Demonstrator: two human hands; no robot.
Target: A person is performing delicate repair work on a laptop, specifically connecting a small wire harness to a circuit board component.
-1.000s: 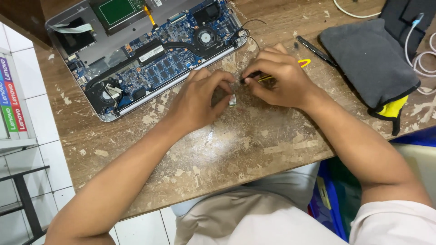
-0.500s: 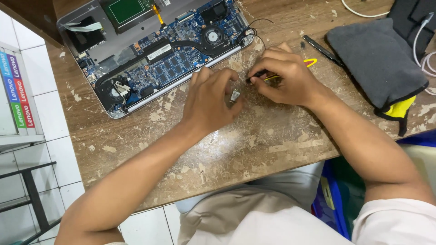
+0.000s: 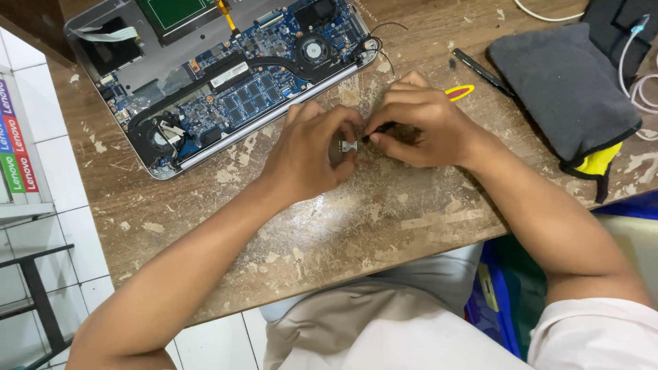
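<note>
My left hand [image 3: 310,152] pinches a small silver metal part [image 3: 349,146] just above the worn wooden table [image 3: 343,219]. My right hand [image 3: 418,123] is closed around a screwdriver with a yellow handle end [image 3: 460,91]; its dark tip touches the silver part. Both hands meet at the table's middle, right below the front edge of an opened laptop [image 3: 226,75] whose blue circuit board, two fans and memory chips are exposed.
A grey cloth pouch with a yellow lining [image 3: 569,89] lies at the right. A black pen-like tool [image 3: 483,72] rests beside it. White cables [image 3: 641,75] trail at the far right. A rack with coloured boxes [image 3: 17,144] stands at the left over a tiled floor.
The view has drifted, so the laptop and hands sit further right and lower in the frame. Both hands keep the same grip on the small part and screwdriver.
</note>
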